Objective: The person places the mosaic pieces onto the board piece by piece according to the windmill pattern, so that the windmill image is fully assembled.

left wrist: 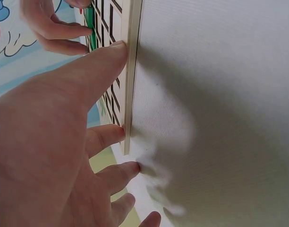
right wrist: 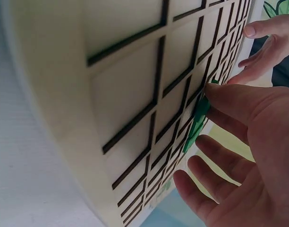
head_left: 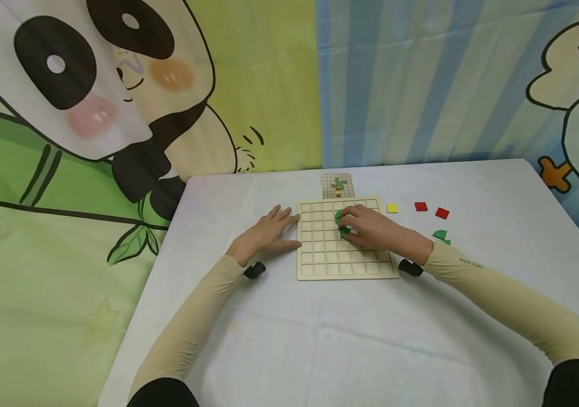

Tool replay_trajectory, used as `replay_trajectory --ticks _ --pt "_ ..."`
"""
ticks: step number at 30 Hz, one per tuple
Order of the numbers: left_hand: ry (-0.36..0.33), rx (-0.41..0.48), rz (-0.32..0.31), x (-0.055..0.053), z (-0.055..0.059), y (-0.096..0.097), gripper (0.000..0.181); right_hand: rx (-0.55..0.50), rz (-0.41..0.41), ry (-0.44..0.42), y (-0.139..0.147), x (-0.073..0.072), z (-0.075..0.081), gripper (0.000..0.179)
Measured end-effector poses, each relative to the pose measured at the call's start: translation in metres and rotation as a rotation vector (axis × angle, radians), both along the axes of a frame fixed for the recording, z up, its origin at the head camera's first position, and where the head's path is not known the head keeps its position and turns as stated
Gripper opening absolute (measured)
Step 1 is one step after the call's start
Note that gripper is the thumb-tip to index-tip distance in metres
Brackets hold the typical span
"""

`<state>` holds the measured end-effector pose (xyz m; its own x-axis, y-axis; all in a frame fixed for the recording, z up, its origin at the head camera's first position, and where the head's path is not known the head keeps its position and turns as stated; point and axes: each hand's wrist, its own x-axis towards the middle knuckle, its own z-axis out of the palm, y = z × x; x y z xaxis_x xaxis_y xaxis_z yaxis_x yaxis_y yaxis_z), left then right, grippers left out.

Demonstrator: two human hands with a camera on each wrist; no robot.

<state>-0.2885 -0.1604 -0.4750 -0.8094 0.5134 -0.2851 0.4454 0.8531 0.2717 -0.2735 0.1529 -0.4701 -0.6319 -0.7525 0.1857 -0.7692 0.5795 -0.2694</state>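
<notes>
A wooden grid board (head_left: 312, 271) lies on the table with green pieces (head_left: 338, 218) on its squares. My right hand (head_left: 370, 227) is over the board, its thumb and forefinger pinching a small green piece (right wrist: 198, 118) against the grid. The other fingers of that hand are loosely bent above the squares. My left hand (head_left: 264, 236) lies at the board's left side with fingers spread. In the left wrist view, its thumb (left wrist: 117, 52) and forefinger touch the board's edge, while the remaining fingers reach past the corner.
Behind the board lies a small pattern card (head_left: 330, 191) with a green, yellow and red figure on a grid. To the right are a yellow square (head_left: 392, 208), two red squares (head_left: 421, 207) and green pieces (head_left: 440, 234). Printed curtains hang behind the white table (head_left: 289, 339).
</notes>
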Motion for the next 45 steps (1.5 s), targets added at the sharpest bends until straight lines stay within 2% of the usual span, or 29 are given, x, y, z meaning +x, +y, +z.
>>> replay_trajectory --ticks 14,30,45 --pt "0.001 -0.01 0.005 0.0027 0.0038 0.0024 0.085 -0.008 0.004 0.028 -0.005 0.0008 0.0014 0.019" --pt "0.004 0.004 0.0 0.001 0.0028 0.0006 0.085 -0.004 -0.003 0.006 -0.0064 -0.0039 -0.0046 0.019" --pt "-0.006 0.012 0.008 0.0007 0.0032 0.0022 0.085 -0.029 -0.019 0.024 -0.0052 0.0001 -0.0021 0.017"
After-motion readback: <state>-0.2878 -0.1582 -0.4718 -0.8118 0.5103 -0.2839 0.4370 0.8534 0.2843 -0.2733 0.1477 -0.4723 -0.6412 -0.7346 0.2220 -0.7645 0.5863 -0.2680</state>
